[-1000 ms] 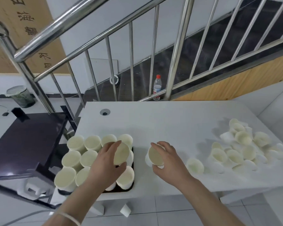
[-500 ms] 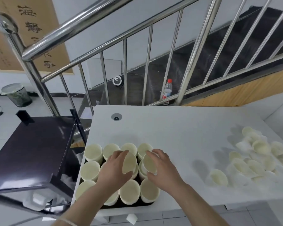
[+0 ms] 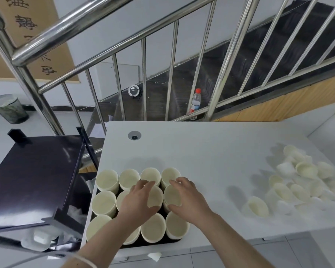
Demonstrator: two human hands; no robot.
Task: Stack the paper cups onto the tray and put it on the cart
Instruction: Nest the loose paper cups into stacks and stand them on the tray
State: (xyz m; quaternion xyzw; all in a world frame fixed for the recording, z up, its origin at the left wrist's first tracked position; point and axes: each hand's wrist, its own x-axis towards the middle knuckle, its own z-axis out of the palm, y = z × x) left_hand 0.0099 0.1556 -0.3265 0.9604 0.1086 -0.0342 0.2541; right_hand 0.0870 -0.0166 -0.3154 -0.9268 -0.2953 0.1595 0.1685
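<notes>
A dark tray [image 3: 163,242] sits at the white table's near left corner, filled with several upright white paper cups [image 3: 107,179] in rows. My left hand [image 3: 136,205] grips a cup [image 3: 156,196] in the tray's middle row. Beside it, my right hand [image 3: 190,200] grips the rim of another cup [image 3: 172,195] at the row's right end. A heap of loose cups [image 3: 298,182] lies at the table's right side, and one single cup [image 3: 257,206] lies tipped closer in. The dark cart [image 3: 33,171] stands left of the table.
A steel stair railing [image 3: 112,47] runs behind the table, with a plastic bottle [image 3: 195,102] on the stairs. The white table [image 3: 211,151] has a cable hole [image 3: 134,135] at the back. A bin [image 3: 8,109] stands far left. White items lie on the cart's lower shelf [image 3: 39,238].
Both hands have moved left from above the table edge onto the tray, each carrying a cup down into the middle row. The view has shifted left and closer.
</notes>
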